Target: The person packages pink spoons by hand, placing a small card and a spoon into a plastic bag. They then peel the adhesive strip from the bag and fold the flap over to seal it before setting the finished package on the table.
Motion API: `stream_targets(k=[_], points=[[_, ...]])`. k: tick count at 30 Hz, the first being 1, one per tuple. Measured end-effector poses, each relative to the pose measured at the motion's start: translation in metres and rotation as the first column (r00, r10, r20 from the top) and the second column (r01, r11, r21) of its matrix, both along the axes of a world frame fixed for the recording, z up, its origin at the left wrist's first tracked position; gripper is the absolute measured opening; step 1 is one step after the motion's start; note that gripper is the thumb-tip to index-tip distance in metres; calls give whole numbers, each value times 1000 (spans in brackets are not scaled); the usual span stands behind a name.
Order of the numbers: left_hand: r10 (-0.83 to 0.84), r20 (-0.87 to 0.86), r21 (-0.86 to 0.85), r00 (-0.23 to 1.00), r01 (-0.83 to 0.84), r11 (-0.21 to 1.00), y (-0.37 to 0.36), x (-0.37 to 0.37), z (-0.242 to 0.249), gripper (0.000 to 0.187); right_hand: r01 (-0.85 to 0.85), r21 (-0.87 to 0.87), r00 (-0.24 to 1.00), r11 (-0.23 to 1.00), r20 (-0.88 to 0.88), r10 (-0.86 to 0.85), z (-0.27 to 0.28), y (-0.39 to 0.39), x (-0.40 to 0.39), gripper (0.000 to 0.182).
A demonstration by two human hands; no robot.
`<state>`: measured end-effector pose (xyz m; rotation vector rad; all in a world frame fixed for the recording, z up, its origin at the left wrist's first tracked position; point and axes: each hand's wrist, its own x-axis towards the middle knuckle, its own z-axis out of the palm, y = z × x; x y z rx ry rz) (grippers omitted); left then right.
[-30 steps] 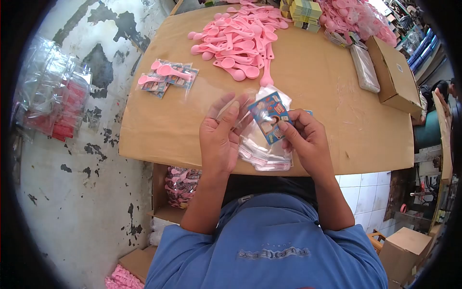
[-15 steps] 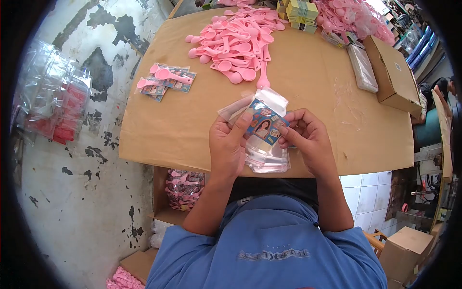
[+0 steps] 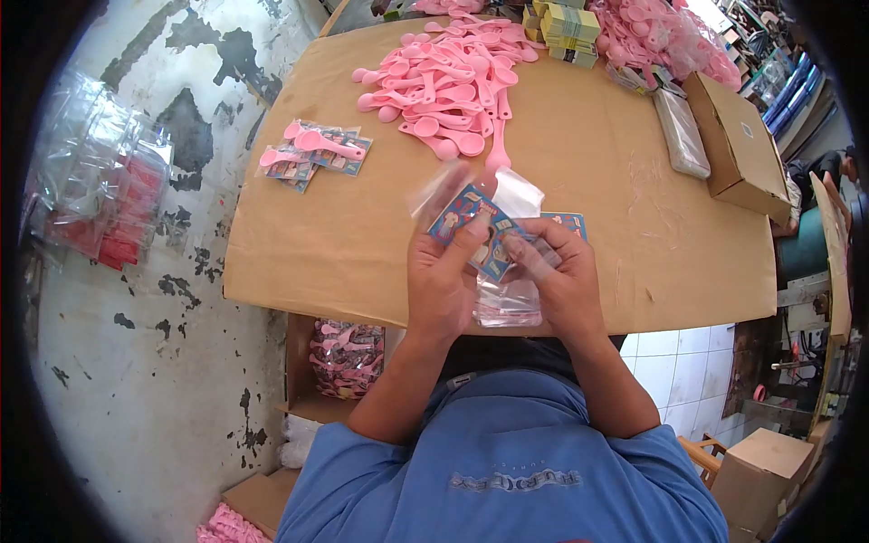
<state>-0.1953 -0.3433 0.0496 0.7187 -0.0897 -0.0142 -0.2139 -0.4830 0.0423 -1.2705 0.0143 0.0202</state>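
Observation:
A blue printed card (image 3: 460,214) in a clear plastic sleeve is held between both hands above the near part of the table. My left hand (image 3: 444,267) pinches it with the thumb on its face. My right hand (image 3: 563,270) grips its lower right side, fingers partly blurred. Clear plastic bags (image 3: 509,303) lie stacked beneath the hands. Behind my right hand another blue card (image 3: 572,223) shows its edge. A single pink spoon (image 3: 498,149) points from the heap of pink spoons (image 3: 444,77) towards the hands.
Packed spoons with cards (image 3: 326,149) lie at the table's left. Yellow card bundles (image 3: 570,27), a plastic-wrapped stack (image 3: 683,134) and a cardboard box (image 3: 738,140) stand at the back right. Below the left edge is a box of packed spoons (image 3: 347,357). Another person's arm (image 3: 828,167) shows far right.
My right hand has moved slightly left and closer to my left hand. The held card has tilted and shifted left, and a blue card behind my right hand is now more visible.

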Motion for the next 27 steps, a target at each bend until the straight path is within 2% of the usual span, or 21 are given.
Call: stream_targets(k=[2,5,7,10,14,16,19,22,25,26,27], points=[[34,45,-82,998,-31,996,2,5,6,60,3,5,999,1000,-39,-3,0,2,-3,17],[-4,76,-215,997,20,976,3,10,7,63,-9,26,998,1000,-64,11,-2,5,-7,18],[-24,93,-265,995,48,963,4,8,4,62,-25,57,998,998,-54,28,-1,7,-8,19],[-42,125,-284,991,76,956,9,9,-6,64,-50,14,996,999,-78,51,11,11,-10,19],[-81,135,-243,987,112,964,6,6,-9,63,-23,-87,1000,996,10,24,0,13,-7,21],[-73,123,-274,990,105,956,4,4,-6,61,13,-135,997,991,76,-3,-7,17,-2,23],[-53,110,-279,993,82,957,9,7,-8,60,131,-303,961,944,273,-46,-10,19,3,28],[0,62,-293,998,18,956,20,13,-12,56,195,-488,913,851,408,25,20,14,-1,26],[66,-17,-362,998,-67,930,43,21,-24,49,135,-704,736,698,543,405,29,-8,12,21],[85,-45,-390,995,-96,916,53,24,-28,47,110,-730,761,674,498,415,39,-11,15,14],[124,-54,-385,991,-136,913,61,25,-27,45,95,-747,801,658,450,395,48,-16,22,16]])
